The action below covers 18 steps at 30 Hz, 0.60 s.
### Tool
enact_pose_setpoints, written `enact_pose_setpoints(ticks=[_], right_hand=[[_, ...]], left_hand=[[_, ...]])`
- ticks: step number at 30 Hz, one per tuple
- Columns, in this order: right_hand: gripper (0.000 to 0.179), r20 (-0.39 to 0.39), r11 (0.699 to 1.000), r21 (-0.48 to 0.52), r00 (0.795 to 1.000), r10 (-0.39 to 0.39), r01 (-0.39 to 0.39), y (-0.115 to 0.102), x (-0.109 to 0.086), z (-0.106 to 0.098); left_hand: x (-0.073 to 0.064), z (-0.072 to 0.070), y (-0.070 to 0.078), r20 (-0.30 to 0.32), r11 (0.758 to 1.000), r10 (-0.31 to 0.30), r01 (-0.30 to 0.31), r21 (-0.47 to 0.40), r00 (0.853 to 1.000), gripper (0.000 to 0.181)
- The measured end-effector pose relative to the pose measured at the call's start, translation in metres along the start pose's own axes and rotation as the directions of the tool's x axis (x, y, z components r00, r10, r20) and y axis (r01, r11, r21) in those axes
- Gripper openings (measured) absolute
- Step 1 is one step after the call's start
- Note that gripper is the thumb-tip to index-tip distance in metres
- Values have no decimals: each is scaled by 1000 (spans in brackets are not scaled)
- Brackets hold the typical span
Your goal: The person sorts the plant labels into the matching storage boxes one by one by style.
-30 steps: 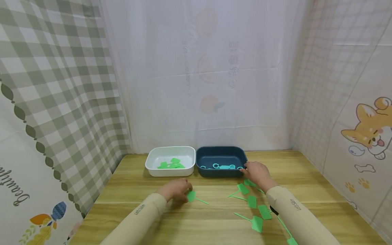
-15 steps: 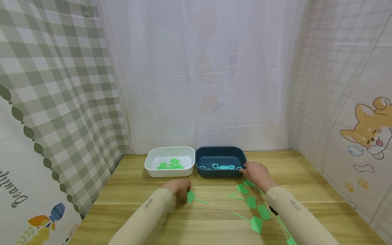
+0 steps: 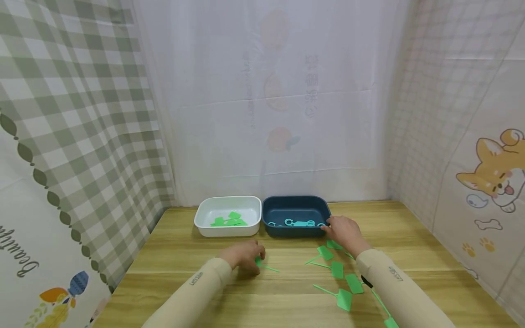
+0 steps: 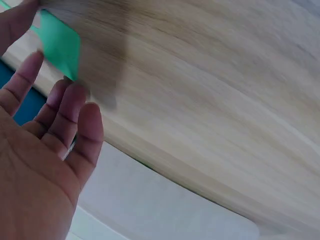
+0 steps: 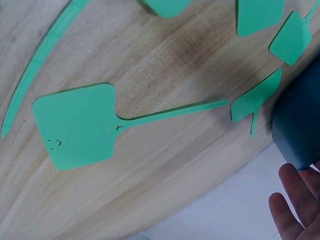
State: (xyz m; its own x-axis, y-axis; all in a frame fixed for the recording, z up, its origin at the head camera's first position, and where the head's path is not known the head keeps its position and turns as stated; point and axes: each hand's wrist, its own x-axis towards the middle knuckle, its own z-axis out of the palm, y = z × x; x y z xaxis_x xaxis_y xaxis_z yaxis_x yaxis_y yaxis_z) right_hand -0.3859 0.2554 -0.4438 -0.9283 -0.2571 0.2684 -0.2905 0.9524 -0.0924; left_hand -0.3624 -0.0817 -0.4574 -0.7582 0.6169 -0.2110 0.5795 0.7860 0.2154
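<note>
My left hand (image 3: pixel 244 255) is low over the table, at a green plastic tag (image 3: pixel 258 261) with a flat square head and a thin stem. In the left wrist view, the thumb and forefinger lie beside the tag (image 4: pixel 61 42), the other fingers loosely bent; no grip on it shows. My right hand (image 3: pixel 346 233) rests at the right front corner of a dark blue bin (image 3: pixel 296 232), fingertips touching its rim. From the right wrist, two fingers (image 5: pixel 295 192) look loosely extended by the bin wall (image 5: pixel 296 125). Light blue ring-ended pieces (image 3: pixel 301 223) lie in that bin.
A white bin (image 3: pixel 227 231) with several green tags (image 3: pixel 229 222) inside stands left of the blue one, side by side. Several more green tags (image 3: pixel 344 299) lie scattered on the wooden table (image 3: pixel 279 310) below my right arm. Curtains hang behind and on both sides.
My left hand has shifted slightly right and now covers most of the tag's square head. The right hand keeps its place at the blue bin's corner.
</note>
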Motion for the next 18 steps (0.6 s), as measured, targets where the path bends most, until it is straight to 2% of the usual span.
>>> enact_pose_setpoints(ticks=[2,3,4,5,6,8,9,10,12,14,18], right_hand=[[27,4,1000,1,1000,1,-1,0,0,0],[27,4,1000,1,1000,-1,1,1,0,0],[27,1,1000,0,1000,-6,6,1,0,0],[27,0,1000,3,1000,-5,5,0,1,0],[27,-1,1000,6,1000,-4,4,0,1,0],[27,-2,1000,5,1000,-5,5,0,1,1],[26,-3,1000,5,1000,-6,6,0,1,1],[26,-2,1000,5,1000,-2,2,0,1,1],[26,2,1000,7,1000,4,-4,0,1,1],[26,3,1000,2,1000,1,-1,-1,1,0],[26,6,1000,0,1000,-3,3,-1,1,-1]], left_hand=[[1,1,4,-21,993,39,-37,108,999,28],[1,2,6,-32,981,69,-62,184,997,24],[1,3,9,-44,956,106,-89,279,993,18],[1,4,12,-51,917,146,-116,382,988,13],[1,6,15,-55,861,190,-139,488,980,9],[2,10,23,-49,724,266,-166,669,963,8],[2,12,26,-41,661,293,-171,731,955,11],[3,14,29,-31,612,307,-172,772,951,13],[4,17,33,-16,550,315,-169,818,949,16],[6,20,34,-14,524,313,-161,836,949,17],[9,24,30,-27,526,318,-153,837,948,16]])
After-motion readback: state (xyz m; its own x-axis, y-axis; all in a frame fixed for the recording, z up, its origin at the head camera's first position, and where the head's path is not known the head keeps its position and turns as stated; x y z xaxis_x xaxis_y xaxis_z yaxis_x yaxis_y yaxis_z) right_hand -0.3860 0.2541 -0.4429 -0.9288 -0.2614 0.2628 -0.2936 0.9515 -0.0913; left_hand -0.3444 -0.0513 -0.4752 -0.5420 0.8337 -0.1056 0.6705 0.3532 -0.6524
